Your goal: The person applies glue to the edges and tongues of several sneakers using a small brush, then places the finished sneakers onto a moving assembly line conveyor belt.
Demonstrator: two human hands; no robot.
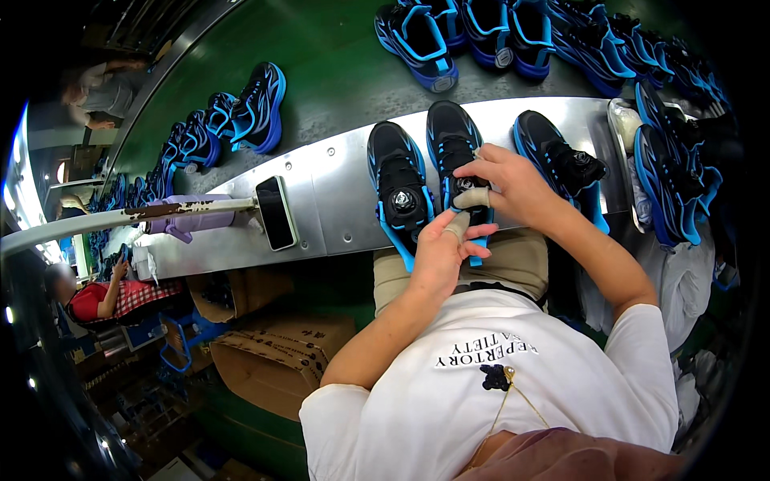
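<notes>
A black and blue sneaker [454, 128] with a round dial on its tongue lies on the metal ledge, toe pointing away from me. My right hand [513, 183] reaches over it from the right, its bent fingers closed around the dial area. At the collar and heel end, my left hand [437, 255] grips the same shoe with thumb and fingers. Beige covers wrap some fingertips of both hands. What lies between the fingertips is partly hidden. Just left sits a matching sneaker [393, 156], its silver dial showing. Another sneaker [545, 144] rests to the right.
Beyond the metal ledge [329, 196] runs a green belt [329, 80] carrying rows of sneakers. A phone [276, 212] and a lilac bottle [200, 215] stand left, near a worn pale bar [120, 218]. More sneakers [666, 180] crowd the right. Cardboard boxes [281, 353] are below left; people sit farther off.
</notes>
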